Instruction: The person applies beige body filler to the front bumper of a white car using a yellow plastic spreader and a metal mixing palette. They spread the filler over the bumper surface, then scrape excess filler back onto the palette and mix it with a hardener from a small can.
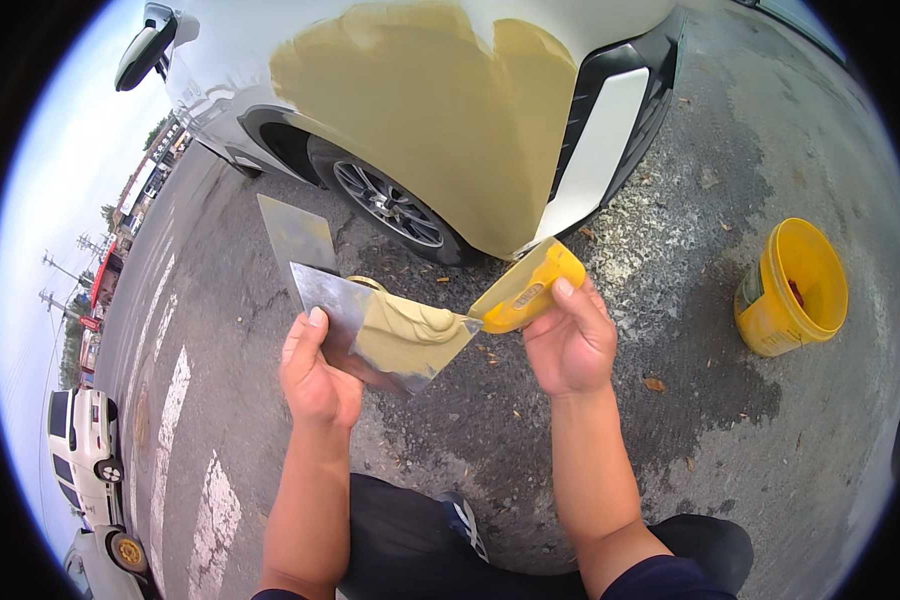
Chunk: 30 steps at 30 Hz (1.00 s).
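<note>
My left hand point(318, 378) grips a flat metal plate point(342, 322) by its near-left edge, thumb on top. A thick ridged smear of tan putty point(410, 325) lies across the plate. Fingers and thumb of my right hand point(573, 345) close on a wide putty scraper point(530, 290) with a yellow handle. Its blade corner meets or nearly meets the plate's right corner. Behind the plate a second grey sheet point(298, 235) shows; whether my left hand holds it too, I cannot tell. Ahead, tan filler point(430, 110) covers the car's front corner above the wheel.
A yellow bucket point(770, 325) with something red inside stands on the asphalt to the right. The car's wheel point(388, 203) and white-and-black bumper corner point(595, 150) are close in front. Part of a yellow ring point(367, 283) shows behind the plate. Parked vehicles point(88, 450) stand far left.
</note>
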Each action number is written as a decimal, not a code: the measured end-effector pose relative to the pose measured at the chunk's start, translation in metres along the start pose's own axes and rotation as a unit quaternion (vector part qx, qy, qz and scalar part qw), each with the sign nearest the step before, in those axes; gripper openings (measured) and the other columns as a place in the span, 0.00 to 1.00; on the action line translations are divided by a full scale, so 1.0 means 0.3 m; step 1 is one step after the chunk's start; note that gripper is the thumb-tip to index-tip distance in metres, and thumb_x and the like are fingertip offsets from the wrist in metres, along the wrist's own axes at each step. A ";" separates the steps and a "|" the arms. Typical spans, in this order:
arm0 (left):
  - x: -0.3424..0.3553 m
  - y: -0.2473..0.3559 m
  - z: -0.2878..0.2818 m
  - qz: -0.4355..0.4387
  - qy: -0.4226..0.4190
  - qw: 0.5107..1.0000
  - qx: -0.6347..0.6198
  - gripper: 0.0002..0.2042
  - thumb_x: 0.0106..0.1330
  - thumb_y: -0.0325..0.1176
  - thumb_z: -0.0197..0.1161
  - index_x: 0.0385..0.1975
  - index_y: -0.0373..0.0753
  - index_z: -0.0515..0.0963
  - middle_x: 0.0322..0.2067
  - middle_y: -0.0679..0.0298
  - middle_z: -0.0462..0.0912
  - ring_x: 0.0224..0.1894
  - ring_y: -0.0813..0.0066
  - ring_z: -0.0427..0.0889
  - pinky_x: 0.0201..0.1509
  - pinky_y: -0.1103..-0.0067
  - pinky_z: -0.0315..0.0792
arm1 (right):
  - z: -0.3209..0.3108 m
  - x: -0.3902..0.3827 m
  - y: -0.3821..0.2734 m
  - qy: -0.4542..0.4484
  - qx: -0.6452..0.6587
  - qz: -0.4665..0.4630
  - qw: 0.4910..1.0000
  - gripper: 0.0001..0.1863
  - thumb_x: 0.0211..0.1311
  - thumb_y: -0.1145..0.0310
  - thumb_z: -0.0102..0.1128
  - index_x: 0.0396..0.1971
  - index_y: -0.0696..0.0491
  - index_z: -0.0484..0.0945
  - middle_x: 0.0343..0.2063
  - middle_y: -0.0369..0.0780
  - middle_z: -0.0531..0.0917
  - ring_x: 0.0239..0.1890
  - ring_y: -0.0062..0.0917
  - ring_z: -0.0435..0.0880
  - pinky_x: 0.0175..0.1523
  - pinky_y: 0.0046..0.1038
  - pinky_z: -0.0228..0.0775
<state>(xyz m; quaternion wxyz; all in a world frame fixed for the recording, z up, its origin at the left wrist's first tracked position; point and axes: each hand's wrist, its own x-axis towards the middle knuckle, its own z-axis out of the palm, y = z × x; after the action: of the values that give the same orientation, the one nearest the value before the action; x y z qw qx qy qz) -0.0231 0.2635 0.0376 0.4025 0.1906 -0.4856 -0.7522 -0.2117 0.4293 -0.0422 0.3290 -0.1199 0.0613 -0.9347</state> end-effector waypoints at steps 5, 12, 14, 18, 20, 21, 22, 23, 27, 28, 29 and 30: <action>0.008 -0.003 -0.015 0.028 0.024 0.999 -0.007 0.07 0.75 0.31 0.58 0.41 0.35 0.79 0.43 0.59 0.87 0.46 0.68 0.85 0.56 0.70 0.77 | 0.062 -0.031 0.011 -0.069 -0.011 -0.031 0.997 0.16 0.70 0.76 0.56 0.55 0.60 0.81 0.53 0.46 0.85 0.57 0.32 0.83 0.66 0.40 0.72; 0.028 -0.023 -0.037 0.062 0.033 0.998 0.009 0.06 0.75 0.31 0.59 0.41 0.35 0.79 0.40 0.61 0.87 0.44 0.72 0.85 0.55 0.73 0.77 | 0.047 -0.022 0.021 -0.148 -0.230 0.003 0.962 0.15 0.67 0.75 0.63 0.51 0.63 0.84 0.49 0.44 0.85 0.48 0.25 0.83 0.55 0.29 0.74; 0.034 -0.027 -0.034 0.055 0.050 0.997 0.009 0.06 0.74 0.31 0.59 0.41 0.35 0.79 0.41 0.61 0.87 0.45 0.71 0.85 0.55 0.72 0.77 | 0.027 -0.009 0.012 -0.158 -0.311 0.042 0.936 0.13 0.67 0.74 0.65 0.48 0.64 0.85 0.45 0.41 0.84 0.45 0.19 0.82 0.48 0.22 0.74; 0.052 -0.022 -0.011 0.002 0.146 0.989 -0.023 0.07 0.73 0.33 0.60 0.43 0.36 0.79 0.44 0.61 0.86 0.46 0.67 0.84 0.56 0.71 0.77 | 0.000 0.032 0.002 -0.151 -0.427 0.120 0.884 0.13 0.67 0.74 0.65 0.49 0.63 0.84 0.46 0.40 0.85 0.44 0.18 0.83 0.50 0.22 0.75; 0.046 -0.013 -0.003 -0.054 0.174 0.982 -0.056 0.08 0.73 0.33 0.61 0.44 0.36 0.79 0.45 0.61 0.86 0.47 0.65 0.84 0.57 0.70 0.77 | 0.013 0.062 0.009 -0.055 -0.325 0.126 0.936 0.14 0.68 0.74 0.64 0.51 0.63 0.83 0.47 0.40 0.85 0.46 0.20 0.84 0.52 0.24 0.76; 0.040 -0.009 -0.003 -0.070 0.166 0.981 -0.077 0.09 0.72 0.33 0.61 0.45 0.36 0.79 0.46 0.61 0.85 0.48 0.65 0.84 0.57 0.69 0.77 | 0.028 0.077 0.014 0.005 -0.281 0.137 0.950 0.14 0.68 0.74 0.64 0.52 0.62 0.82 0.48 0.41 0.85 0.47 0.20 0.84 0.53 0.25 0.77; 0.028 -0.004 -0.005 -0.100 0.175 0.976 -0.081 0.10 0.72 0.33 0.61 0.46 0.35 0.79 0.45 0.61 0.85 0.48 0.65 0.84 0.57 0.69 0.77 | 0.048 0.096 0.007 0.017 -0.240 0.138 0.961 0.16 0.69 0.74 0.63 0.55 0.61 0.79 0.48 0.42 0.86 0.50 0.24 0.86 0.56 0.30 0.79; 0.016 -0.001 -0.008 -0.120 0.161 0.976 -0.088 0.10 0.72 0.33 0.61 0.47 0.35 0.80 0.45 0.60 0.86 0.48 0.65 0.84 0.57 0.69 0.77 | 0.074 0.112 0.002 0.021 -0.209 0.148 0.966 0.16 0.69 0.74 0.63 0.55 0.61 0.79 0.48 0.42 0.86 0.50 0.25 0.86 0.56 0.30 0.80; -0.036 0.036 -0.013 -0.223 0.105 0.955 -0.164 0.13 0.70 0.32 0.62 0.50 0.33 0.81 0.48 0.58 0.86 0.49 0.67 0.85 0.58 0.72 0.78 | 0.229 0.167 -0.022 0.057 -0.153 0.214 0.963 0.17 0.69 0.74 0.63 0.56 0.60 0.77 0.45 0.42 0.87 0.47 0.27 0.88 0.53 0.32 0.83; -0.045 0.038 0.005 -0.236 0.187 0.936 -0.182 0.15 0.69 0.31 0.63 0.52 0.32 0.81 0.50 0.56 0.86 0.49 0.68 0.85 0.56 0.74 0.80 | 0.277 0.174 -0.026 0.063 -0.156 0.232 0.958 0.17 0.69 0.74 0.63 0.56 0.60 0.77 0.45 0.42 0.87 0.47 0.27 0.88 0.52 0.32 0.83; -0.068 0.063 0.026 -0.243 0.158 0.937 -0.196 0.15 0.69 0.31 0.63 0.53 0.34 0.81 0.51 0.56 0.85 0.42 0.72 0.84 0.46 0.76 0.79 | 0.327 0.177 -0.030 0.067 -0.158 0.252 0.952 0.17 0.69 0.74 0.63 0.56 0.60 0.77 0.45 0.42 0.87 0.46 0.26 0.88 0.52 0.32 0.83; -0.091 0.089 0.057 -0.262 0.164 0.932 -0.190 0.15 0.70 0.32 0.62 0.53 0.35 0.81 0.51 0.57 0.85 0.34 0.76 0.83 0.36 0.79 0.78 | 0.379 0.177 -0.032 0.080 -0.167 0.261 0.947 0.17 0.69 0.73 0.63 0.55 0.61 0.77 0.45 0.42 0.87 0.45 0.25 0.88 0.51 0.30 0.83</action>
<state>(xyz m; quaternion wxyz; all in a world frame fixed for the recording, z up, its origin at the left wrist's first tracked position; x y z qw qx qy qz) -0.0069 0.2894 0.0660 0.2943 0.3518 -0.1934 -0.8673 -0.2275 0.3993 0.0791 0.5309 -0.0776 0.2716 -0.7989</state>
